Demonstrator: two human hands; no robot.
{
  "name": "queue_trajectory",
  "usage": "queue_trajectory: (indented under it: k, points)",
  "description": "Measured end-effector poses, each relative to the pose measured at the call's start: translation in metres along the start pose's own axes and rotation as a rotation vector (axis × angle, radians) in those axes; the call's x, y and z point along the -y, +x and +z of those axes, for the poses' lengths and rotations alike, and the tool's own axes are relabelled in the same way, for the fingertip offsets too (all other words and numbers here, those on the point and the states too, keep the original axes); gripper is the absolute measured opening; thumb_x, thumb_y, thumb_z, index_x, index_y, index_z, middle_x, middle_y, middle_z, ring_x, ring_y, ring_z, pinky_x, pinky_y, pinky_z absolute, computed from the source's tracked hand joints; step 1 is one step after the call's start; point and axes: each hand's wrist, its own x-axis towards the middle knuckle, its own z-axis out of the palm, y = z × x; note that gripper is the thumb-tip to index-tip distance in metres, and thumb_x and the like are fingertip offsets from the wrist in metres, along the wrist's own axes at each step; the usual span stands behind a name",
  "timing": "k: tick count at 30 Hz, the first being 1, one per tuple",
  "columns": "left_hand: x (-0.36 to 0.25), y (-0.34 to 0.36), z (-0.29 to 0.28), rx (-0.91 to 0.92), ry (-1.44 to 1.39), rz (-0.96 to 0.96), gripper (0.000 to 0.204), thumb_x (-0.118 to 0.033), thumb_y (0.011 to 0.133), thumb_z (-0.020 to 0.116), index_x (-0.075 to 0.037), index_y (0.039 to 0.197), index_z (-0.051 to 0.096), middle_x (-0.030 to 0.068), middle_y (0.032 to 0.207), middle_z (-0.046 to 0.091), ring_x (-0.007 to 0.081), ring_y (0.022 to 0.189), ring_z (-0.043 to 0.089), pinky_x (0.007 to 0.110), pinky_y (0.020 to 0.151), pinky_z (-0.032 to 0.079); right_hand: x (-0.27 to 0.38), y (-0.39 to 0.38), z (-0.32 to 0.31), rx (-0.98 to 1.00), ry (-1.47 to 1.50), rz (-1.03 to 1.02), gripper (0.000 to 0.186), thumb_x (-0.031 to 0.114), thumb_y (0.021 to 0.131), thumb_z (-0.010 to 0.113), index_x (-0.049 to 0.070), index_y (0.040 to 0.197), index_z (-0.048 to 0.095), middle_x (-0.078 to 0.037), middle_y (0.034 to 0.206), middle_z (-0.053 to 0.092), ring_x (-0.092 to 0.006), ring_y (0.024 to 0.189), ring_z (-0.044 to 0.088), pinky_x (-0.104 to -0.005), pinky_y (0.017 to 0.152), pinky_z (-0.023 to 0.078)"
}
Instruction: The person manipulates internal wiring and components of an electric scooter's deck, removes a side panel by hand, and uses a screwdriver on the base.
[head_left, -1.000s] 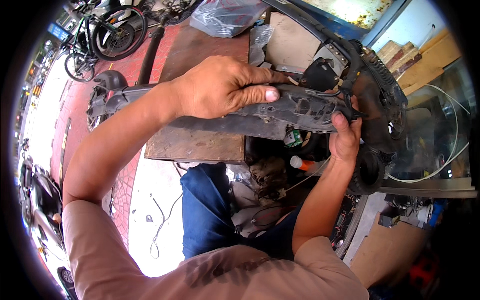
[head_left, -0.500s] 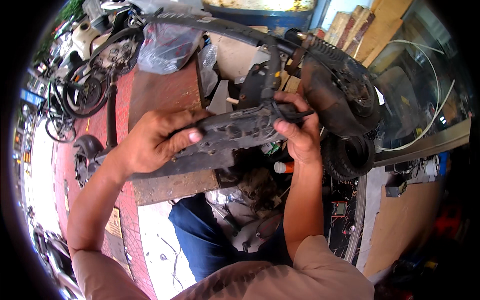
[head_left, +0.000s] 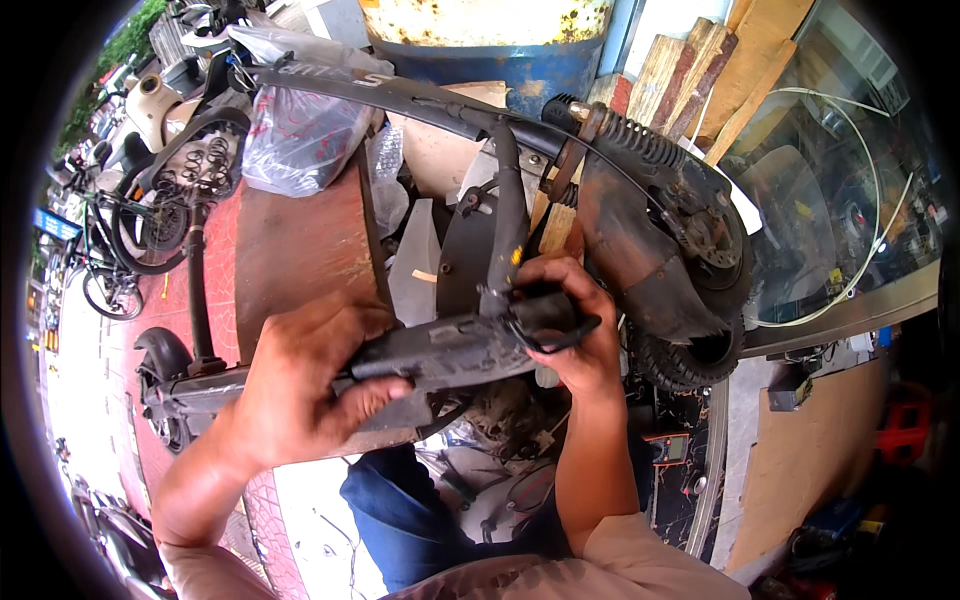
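Between both hands [head_left: 300, 385] [head_left: 592, 345], scooter frame [head_left: 440, 352] roughly crosswise

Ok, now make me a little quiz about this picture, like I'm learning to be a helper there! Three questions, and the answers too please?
1. True or false: the left hand and the right hand are both on the long dark scooter part.

2. Pick one. What colour is the trouser leg?
a) red
b) blue
c) yellow

3. Fill in the blank: the wheel with a brake disc is on the ____ side of the picture.

Key: 1. True. 2. b) blue. 3. right.
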Motion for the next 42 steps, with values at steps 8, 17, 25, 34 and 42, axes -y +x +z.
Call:
queue_trajectory:
  k: [8,17,25,34,42]
  points:
    - [0.005,0.010,0.014,-0.067,0.075,0.190,0.052,-0.039,0.087,0.080,0.007,0.105,0.066,0.0222,0.100,0.071,0.0334,0.079,0.072,0.040,0.067,0.057,-0.014,-0.007,-0.010,-0.020,0.117,-0.014,0.077,0.063,0.069,0.085,-0.003,0.105,0.068,-0.012,0.097,0.063,-0.0228,0.097,0.059,-0.0354,0.088,0.048]
    - [0.010,0.007,0.014,-0.067,0.175,0.275,0.054,-0.046,0.086,0.079,0.005,0.103,0.069,0.0223,0.105,0.073,0.0315,0.080,0.073,0.036,0.064,0.054,-0.013,-0.003,-0.012,-0.018,0.110,-0.127,0.063,0.053,0.070,0.086,-0.003,0.093,0.069,-0.015,0.093,0.061,-0.0243,0.090,0.060,-0.0363,0.083,0.049]
    - [0.008,0.010,0.011,-0.078,0.145,0.195,0.051,-0.040,0.087,0.080,0.007,0.104,0.068,0.0241,0.103,0.073,0.0336,0.084,0.074,0.038,0.070,0.057,-0.013,-0.003,-0.007,-0.021,0.244,-0.026,0.054,0.034,0.063,0.094,-0.002,0.093,0.068,-0.011,0.092,0.062,-0.0212,0.088,0.058,-0.0315,0.079,0.043]
    - [0.001,0.007,0.014,-0.080,0.117,0.091,0.045,-0.028,0.087,0.079,0.009,0.110,0.067,0.0220,0.100,0.072,0.0316,0.082,0.072,0.036,0.072,0.057,-0.004,-0.006,-0.002,-0.079,0.218,0.089,0.045,0.026,0.068,0.091,0.002,0.098,0.067,-0.005,0.095,0.061,-0.0138,0.090,0.057,-0.0279,0.081,0.045]
    - [-0.011,0.005,0.013,-0.087,0.050,-0.027,0.032,-0.009,0.085,0.079,0.006,0.111,0.067,0.0209,0.104,0.071,0.0358,0.092,0.072,0.039,0.081,0.056,0.000,0.000,0.011,-0.178,0.189,-0.060,0.050,0.038,0.078,0.089,0.001,0.101,0.064,-0.005,0.103,0.060,-0.0130,0.094,0.059,-0.0281,0.087,0.047]
